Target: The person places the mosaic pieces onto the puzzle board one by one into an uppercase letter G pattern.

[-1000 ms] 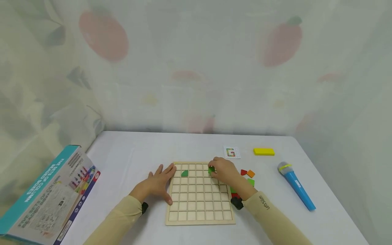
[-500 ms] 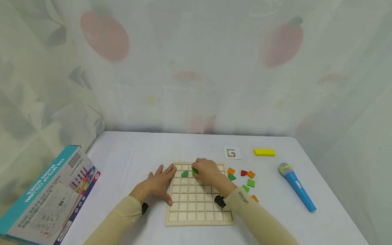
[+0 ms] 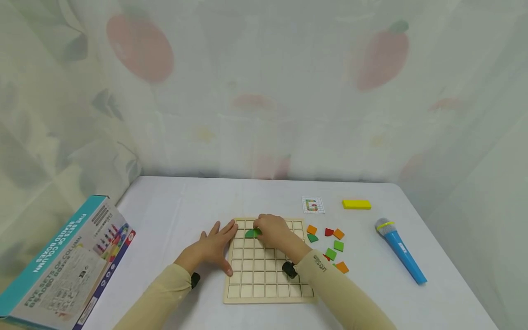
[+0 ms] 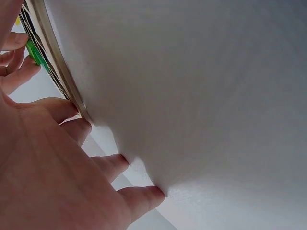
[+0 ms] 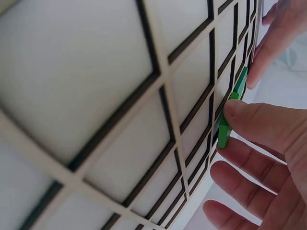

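A wooden grid board (image 3: 270,300) lies on the white table. My left hand (image 3: 211,247) rests spread at its left edge, fingers straight, fingertips on the cloth and the board's side in the left wrist view. A dark green rounded tile (image 3: 249,233) sits in a cell of an upper row. Beside it, my right hand (image 3: 274,231) pinches a light green square tile (image 5: 224,125) between thumb and fingers, right at the grid. In the right wrist view this tile stands tilted against the cell, close to the dark green tile (image 5: 241,80).
Several loose orange, red and green tiles, among them a green square (image 3: 338,246), lie right of the board. Behind them are a pattern card (image 3: 313,205) and a yellow block (image 3: 356,204). A blue toy microphone (image 3: 400,251) lies far right, a large box (image 3: 70,266) far left.
My right hand has carried the green square tile leftward across the upper part of the board to beside the dark green tile. The left hand has stayed in place.
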### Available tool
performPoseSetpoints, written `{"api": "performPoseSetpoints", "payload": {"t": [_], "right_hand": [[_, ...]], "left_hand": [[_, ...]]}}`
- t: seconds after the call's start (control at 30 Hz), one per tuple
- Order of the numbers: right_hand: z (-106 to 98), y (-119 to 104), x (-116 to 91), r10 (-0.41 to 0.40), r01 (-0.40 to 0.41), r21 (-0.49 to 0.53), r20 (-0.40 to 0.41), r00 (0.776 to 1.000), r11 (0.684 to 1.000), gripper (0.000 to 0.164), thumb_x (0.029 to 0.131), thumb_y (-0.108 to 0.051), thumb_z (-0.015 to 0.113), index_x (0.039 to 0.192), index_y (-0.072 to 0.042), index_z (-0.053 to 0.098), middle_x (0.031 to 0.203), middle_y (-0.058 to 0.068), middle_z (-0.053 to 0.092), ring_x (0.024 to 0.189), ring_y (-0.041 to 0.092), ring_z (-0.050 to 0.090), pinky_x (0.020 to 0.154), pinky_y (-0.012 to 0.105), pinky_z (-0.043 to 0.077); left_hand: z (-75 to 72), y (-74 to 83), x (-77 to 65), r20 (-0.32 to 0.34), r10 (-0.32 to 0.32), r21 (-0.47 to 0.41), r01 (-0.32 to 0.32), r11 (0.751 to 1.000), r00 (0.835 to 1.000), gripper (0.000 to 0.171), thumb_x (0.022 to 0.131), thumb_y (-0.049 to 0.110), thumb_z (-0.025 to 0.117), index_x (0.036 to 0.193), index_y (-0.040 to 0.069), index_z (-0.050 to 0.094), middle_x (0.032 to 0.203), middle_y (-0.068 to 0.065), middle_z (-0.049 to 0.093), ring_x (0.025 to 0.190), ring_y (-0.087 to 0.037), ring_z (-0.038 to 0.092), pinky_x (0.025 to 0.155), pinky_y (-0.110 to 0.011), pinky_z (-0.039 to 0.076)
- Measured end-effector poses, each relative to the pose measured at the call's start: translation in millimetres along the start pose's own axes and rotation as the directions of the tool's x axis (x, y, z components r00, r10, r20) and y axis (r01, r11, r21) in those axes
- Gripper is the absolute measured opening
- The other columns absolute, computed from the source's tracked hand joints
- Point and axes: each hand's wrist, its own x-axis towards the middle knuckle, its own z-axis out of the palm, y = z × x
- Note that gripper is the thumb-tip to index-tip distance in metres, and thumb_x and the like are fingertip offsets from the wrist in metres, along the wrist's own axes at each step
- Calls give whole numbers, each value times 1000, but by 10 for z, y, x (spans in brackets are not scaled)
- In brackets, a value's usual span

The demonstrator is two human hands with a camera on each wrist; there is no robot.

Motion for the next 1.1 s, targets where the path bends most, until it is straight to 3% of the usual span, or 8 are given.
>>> {"api": "performPoseSetpoints", "payload": {"t": [0.3, 0.77, 1.1], "right_hand": [[8, 46, 5, 55, -57, 37, 46, 997, 998, 24, 81, -23, 71, 104, -17, 68, 92, -5, 60, 82, 10, 58, 67, 26, 48], [11, 76, -43, 73, -76, 80, 49, 996, 994, 27, 82, -24, 71, 108, -17, 67, 97, -4, 60, 86, 11, 59, 71, 27, 49], [-30, 181, -137, 54, -52, 136, -5, 999, 989, 27, 83, -23, 70, 108, -16, 67, 101, -3, 59, 88, 13, 60, 71, 25, 50]], "left_hand": [[-5, 3, 27, 0, 12, 20, -12, 1000, 1000, 129, 44, 50, 86, 148, 13, 20, 155, -5, 9, 137, -46, 3, 95, -73, 10], [13, -4, 58, 10, 6, 15, -6, 1000, 1000, 130, 43, 51, 86, 148, 13, 20, 155, -4, 8, 136, -46, 3, 94, -74, 9], [39, -41, 50, -1, -4, 4, 4, 1000, 1000, 131, 42, 51, 86, 148, 13, 19, 155, -6, 8, 136, -48, 3, 93, -75, 9]]}}
